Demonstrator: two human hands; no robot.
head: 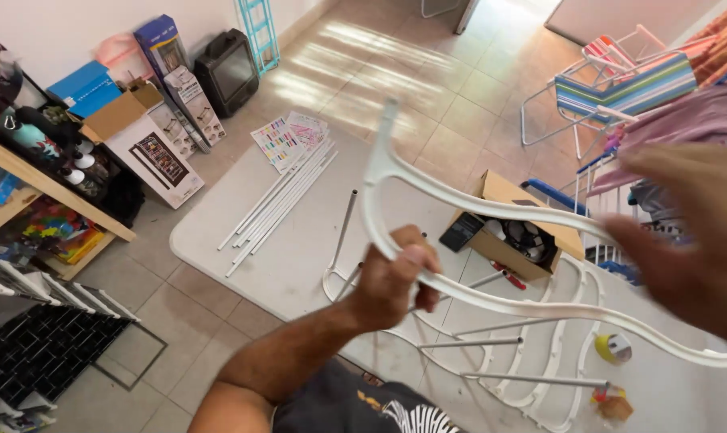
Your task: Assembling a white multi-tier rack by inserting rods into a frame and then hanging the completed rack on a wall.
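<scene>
tiled floor carries a pale mat (pixel 219 232) strewn with thin white rods (pixel 279 204). left hand (pixel 391 281) is clenched round a wavy white plastic frame piece (pixel 492 301), held in the air, its long axis running toward lower right. right hand (pixel 688 240), blurred with fingers spread, hovers just above the far end, gripping nothing.

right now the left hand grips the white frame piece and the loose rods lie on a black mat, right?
Not quite. The mat is white, not black, as the head view shows. The left hand does grip the white frame piece, and the loose rods lie on that mat.
</scene>
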